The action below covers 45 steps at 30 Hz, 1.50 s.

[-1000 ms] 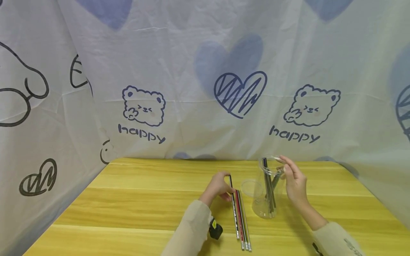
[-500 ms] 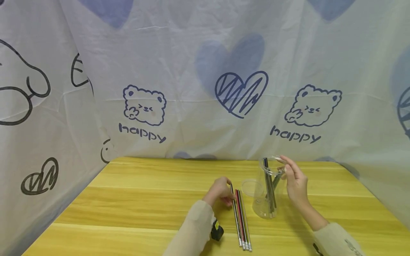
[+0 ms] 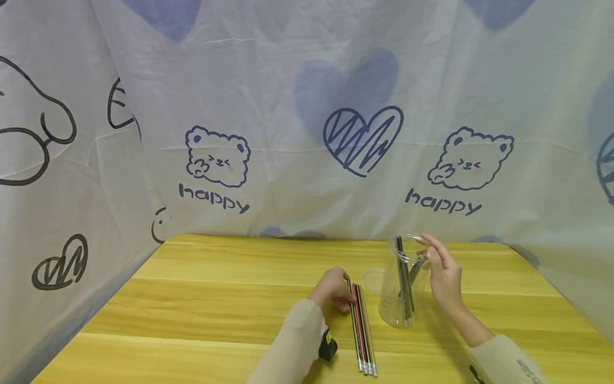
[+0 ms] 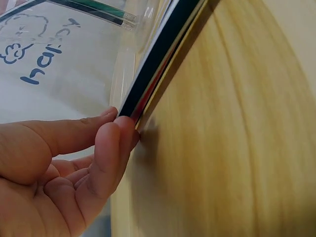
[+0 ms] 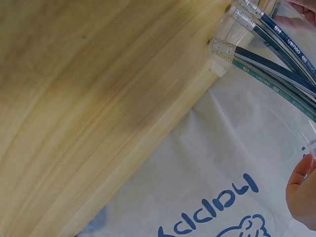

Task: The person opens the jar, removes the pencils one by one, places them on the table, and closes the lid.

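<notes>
Several slim pencils (image 3: 363,336) lie side by side on the table, eraser ends toward me. My left hand (image 3: 332,290) is at their far end; in the left wrist view its thumb and fingertips pinch the tip of a dark pencil (image 4: 158,57), with a red one partly hidden behind it. To the right stands a tall clear plastic cup (image 3: 387,318), with several dark pencils (image 3: 404,282) leaning inside. My right hand (image 3: 446,274) holds the cup by its rim. Up close in the right wrist view, the cup's pencils (image 5: 276,84) are dark blue and green with eraser ends down.
A clear round lid (image 3: 373,281) lies on the table just left of the cup. The yellow wood-grain table (image 3: 216,304) runs back to a white curtain (image 3: 283,176) printed with hearts and bears. A black device (image 3: 328,348) sits at the left wrist.
The left hand has come toward me and slightly right, sliding the leftmost pencil down until its eraser end lines up with the others. The right hand and cup have stayed put.
</notes>
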Available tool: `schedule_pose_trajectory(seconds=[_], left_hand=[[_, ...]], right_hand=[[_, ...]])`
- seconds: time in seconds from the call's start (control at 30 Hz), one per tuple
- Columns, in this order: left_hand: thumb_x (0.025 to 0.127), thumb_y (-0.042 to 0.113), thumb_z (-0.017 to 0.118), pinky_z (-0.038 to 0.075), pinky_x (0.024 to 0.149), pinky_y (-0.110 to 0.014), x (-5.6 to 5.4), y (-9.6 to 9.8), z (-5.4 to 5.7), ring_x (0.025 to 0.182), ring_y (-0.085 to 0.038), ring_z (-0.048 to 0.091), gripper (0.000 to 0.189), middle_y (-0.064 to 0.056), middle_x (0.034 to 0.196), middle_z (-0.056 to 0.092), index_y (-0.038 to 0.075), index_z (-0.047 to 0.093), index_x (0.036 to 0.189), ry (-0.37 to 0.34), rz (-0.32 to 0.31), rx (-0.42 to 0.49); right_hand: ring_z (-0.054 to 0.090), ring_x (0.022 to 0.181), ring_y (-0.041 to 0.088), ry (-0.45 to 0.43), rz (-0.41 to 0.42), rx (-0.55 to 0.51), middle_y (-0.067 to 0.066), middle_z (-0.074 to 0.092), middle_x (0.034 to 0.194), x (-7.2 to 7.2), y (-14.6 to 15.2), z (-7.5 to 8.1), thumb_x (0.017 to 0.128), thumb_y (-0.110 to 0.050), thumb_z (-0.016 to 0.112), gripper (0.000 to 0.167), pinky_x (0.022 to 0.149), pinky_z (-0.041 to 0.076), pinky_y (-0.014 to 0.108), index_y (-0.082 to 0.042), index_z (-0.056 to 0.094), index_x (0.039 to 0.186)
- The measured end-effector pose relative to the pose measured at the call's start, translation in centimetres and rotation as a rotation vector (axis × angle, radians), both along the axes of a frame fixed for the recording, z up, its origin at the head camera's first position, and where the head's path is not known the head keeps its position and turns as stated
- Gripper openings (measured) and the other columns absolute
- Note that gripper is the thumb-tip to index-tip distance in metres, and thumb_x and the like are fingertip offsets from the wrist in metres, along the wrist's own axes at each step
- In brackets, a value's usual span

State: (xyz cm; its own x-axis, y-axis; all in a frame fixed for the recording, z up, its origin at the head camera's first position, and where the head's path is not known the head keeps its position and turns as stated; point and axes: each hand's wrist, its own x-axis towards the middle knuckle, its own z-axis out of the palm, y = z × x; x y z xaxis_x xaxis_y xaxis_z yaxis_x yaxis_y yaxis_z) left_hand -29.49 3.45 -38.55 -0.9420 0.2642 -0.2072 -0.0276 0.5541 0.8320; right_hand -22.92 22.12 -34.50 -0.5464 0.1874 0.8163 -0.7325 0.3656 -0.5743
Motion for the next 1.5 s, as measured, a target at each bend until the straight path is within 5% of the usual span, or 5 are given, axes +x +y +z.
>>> schedule_pose_trajectory(seconds=[0.67,1.03,1.5], left_hand=[[0.067,-0.015,0.069,0.049,0.041,-0.027,-0.2,0.8,-0.4,0.053,-0.032,0.062,0.041,-0.017,0.054,0.057,-0.013,0.051,0.104,0.021,0.014,-0.013],[0.067,-0.016,0.068,0.050,0.042,-0.028,-0.3,0.9,-0.7,0.049,-0.030,0.061,0.042,-0.027,0.077,0.059,-0.016,0.052,0.106,0.026,0.020,-0.015],[0.068,-0.009,0.070,0.049,0.039,-0.029,0.0,0.4,-0.6,0.043,-0.027,0.059,0.044,-0.015,0.055,0.057,-0.016,0.051,0.107,0.102,0.016,-0.023]], right_hand=[[0.053,0.071,-0.003,0.011,0.027,-0.006,-0.019,0.059,0.098,-0.1,0.1,0.0,0.090,0.004,0.037,0.027,0.054,0.040,0.009,0.019,0.047,0.110],[0.054,0.073,-0.001,0.004,0.050,0.037,-0.016,0.058,0.101,0.0,0.4,0.4,0.090,0.005,0.037,0.026,0.056,0.041,0.009,0.019,0.047,0.110],[0.053,0.074,-0.002,-0.066,0.037,0.065,-0.018,0.057,0.103,-1.5,2.0,-1.1,0.090,0.005,0.038,0.028,0.056,0.041,0.010,0.012,0.050,0.114]])
